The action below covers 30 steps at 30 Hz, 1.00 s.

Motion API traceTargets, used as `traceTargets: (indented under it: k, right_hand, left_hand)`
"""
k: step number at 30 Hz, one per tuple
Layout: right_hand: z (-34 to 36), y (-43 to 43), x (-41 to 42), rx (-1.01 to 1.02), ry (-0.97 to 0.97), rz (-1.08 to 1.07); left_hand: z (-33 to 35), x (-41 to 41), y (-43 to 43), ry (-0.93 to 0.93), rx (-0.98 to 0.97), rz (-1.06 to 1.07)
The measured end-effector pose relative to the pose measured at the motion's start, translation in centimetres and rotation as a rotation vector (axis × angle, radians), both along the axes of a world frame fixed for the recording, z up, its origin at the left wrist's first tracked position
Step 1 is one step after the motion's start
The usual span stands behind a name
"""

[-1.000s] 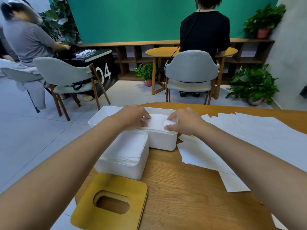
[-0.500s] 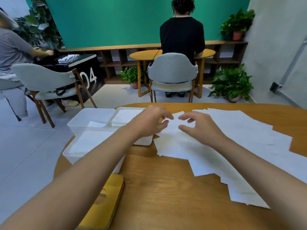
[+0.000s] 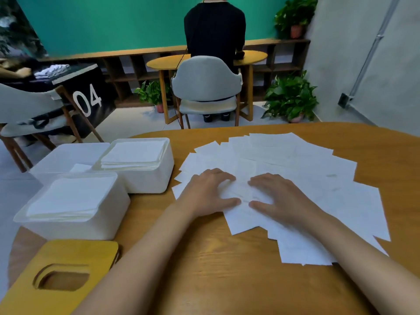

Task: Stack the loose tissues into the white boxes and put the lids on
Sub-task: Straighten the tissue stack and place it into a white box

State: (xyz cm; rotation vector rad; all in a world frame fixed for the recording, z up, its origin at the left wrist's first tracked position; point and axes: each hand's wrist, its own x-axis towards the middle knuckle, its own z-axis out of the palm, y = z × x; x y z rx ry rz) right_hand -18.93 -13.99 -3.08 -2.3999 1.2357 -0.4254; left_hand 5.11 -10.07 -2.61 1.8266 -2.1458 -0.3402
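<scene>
Pulled off the filled white plastic box (image 3: 145, 180), crossed over to the loose pile.

Laid left hand (image 3: 209, 192) and right hand (image 3: 279, 196) flat, fingers spread, gripping nothing, side by side on the loose white paper tissues (image 3: 295, 160) fanned across the round wooden surface (image 3: 227, 269). Left that box and the near white box (image 3: 75, 226) stacked close to the brim. Judged as start of another gather; noted many sheets loose, yellow wooden lid with oval slot (image 3: 75, 253) not yet fitted.
</scene>
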Motion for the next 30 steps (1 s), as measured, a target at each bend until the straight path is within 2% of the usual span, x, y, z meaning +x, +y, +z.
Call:
traceTargets:
  k: [5,11,16,23,27,30]
  right_hand:
    - [0.6,-0.8,-0.8,0.028,0.008,0.016]
    - [-0.3,-0.7,-0.4,-0.09,-0.038,0.011]
    - [-1.1,-0.2,-0.7,-0.169,-0.045,-0.011]
    - [-1.1,-0.2,-0.5,-0.204,-0.05,-0.005]
    - [-1.3,-0.2,-0.8,-0.212,-0.102,0.012]
    - [-1.1,-0.1,-0.4,-0.27,-0.289,0.021]
  left_hand:
    - [-0.4,-1.3,-0.4,-0.118,-0.168,0.006]
    - [-2.6,-1.5,-0.5,0.097,-0.352,-0.125]
    - [-2.5,-0.6,-0.7,0.166,-0.363,-0.234]
    - [-2.6,-1.9,-0.4,0.069,-0.441,-0.265]
    - [-1.6,-1.8,0.7,0.216,-0.428,-0.169]
    - [-0.5,-2.3,1.1,0.331,-0.47,-0.134]
